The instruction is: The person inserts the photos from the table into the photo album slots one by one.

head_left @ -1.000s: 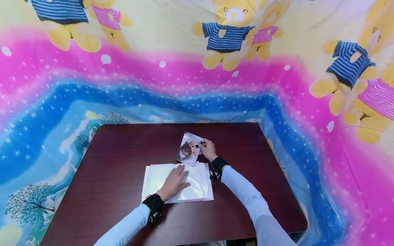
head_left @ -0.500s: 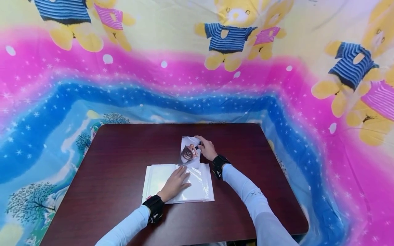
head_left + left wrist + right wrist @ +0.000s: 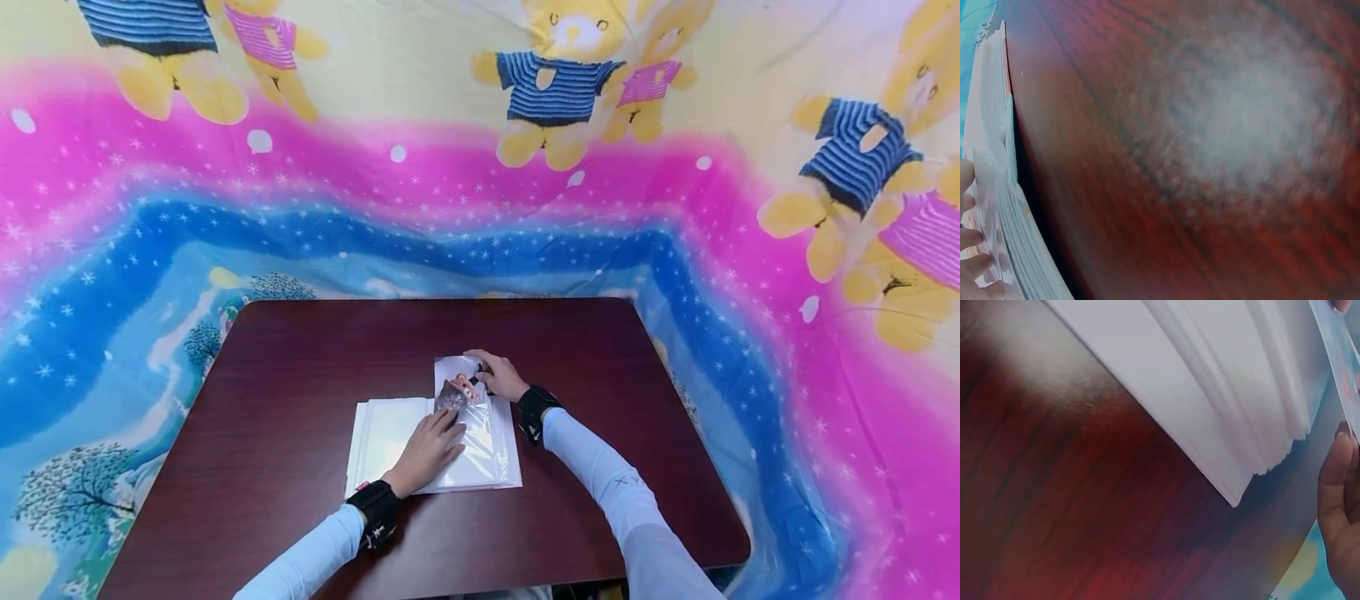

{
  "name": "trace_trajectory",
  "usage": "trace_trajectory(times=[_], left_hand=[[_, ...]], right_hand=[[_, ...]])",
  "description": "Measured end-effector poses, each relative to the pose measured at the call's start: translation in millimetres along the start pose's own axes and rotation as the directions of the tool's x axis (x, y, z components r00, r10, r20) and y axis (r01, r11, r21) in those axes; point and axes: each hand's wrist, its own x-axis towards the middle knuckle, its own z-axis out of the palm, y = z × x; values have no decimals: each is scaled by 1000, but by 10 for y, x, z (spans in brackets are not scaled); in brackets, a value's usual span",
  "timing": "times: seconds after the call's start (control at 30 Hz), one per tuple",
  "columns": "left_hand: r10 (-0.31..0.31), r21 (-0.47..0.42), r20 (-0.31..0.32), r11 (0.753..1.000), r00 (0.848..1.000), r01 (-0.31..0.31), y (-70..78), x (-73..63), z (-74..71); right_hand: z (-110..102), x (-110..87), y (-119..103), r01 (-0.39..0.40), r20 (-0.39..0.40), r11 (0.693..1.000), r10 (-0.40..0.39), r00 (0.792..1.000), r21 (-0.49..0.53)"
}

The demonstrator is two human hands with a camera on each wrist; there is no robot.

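Observation:
A photo album with clear plastic sleeves lies open on the table in the head view. A photo of a cat is partly inside the right-hand page's sleeve, its far part sticking out past the album's top edge. My right hand pinches the photo's far right edge; the thumb also shows against the photo in the right wrist view. With straight fingers, my left hand rests flat on the right-hand page, its fingertips over the photo's near part. In the left wrist view its fingertips touch the plastic.
The dark wooden table reaches out on all sides of the album. A cloth printed with bears hangs behind and around the table. The album's stacked page edges show in the right wrist view.
The right hand has brought the photo toward the body and turned it straight, and its near part has slid into the sleeve. The left hand has stayed on the page.

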Motion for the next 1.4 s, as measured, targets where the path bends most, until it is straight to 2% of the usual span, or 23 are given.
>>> trace_trajectory(times=[0.2,0.47,0.6,0.8,1.03,1.27,1.4], left_hand=[[14,-4,-37,1000,999,-14,14,-25,8],[34,-13,-97,999,995,-35,51,-23,17],[32,-8,-97,999,995,-33,72,-35,26],[26,-23,-101,999,995,-29,101,-50,42],[0,-32,-77,999,997,-3,134,-59,17],[-22,-3,-52,1000,998,22,115,-76,-1],[-24,20,-55,999,998,25,103,-90,-4]], right_hand=[[39,-38,35,-12,48,1000,12,999,-2],[50,-51,-26,4,60,1000,-4,998,5],[69,-64,-34,-11,90,1000,11,996,2],[98,-96,-41,7,109,1000,-8,994,8],[101,-154,-125,-13,133,1000,13,991,5],[123,-192,-128,-13,143,1000,16,990,-21],[128,-214,-113,-12,151,1000,12,988,2]])
